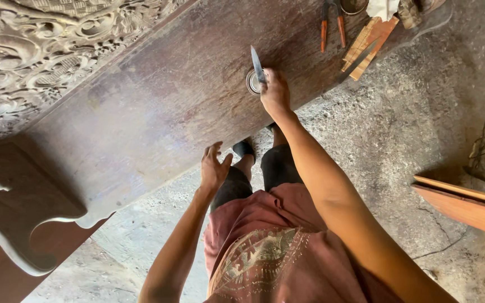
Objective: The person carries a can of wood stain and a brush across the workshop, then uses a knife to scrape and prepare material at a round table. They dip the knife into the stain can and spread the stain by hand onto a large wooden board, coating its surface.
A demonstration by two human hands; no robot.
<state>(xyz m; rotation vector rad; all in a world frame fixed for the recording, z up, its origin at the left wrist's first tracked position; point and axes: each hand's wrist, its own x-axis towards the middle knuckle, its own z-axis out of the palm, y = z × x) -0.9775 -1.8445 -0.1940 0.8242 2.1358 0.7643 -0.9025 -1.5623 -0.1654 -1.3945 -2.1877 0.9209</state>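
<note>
We see the right hand (274, 92) with fingers closed around a slim steel-bladed knife (257, 64), tip pointing away towards the desk's far edge, long axis nearly upright in view. It sits over a small round tin (252, 82) (still unopened, we judge). The left hand (213, 166) hangs open off the near edge.

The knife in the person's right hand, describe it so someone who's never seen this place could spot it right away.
Start at the big dark wooden panel with carved ornament along its far side. On its flat part, near the floor-side edge, the right hand grips a knife beside a small round tin. Its bare grey pointed blade sets it apart from the orange-handled pliers farther along.
</note>
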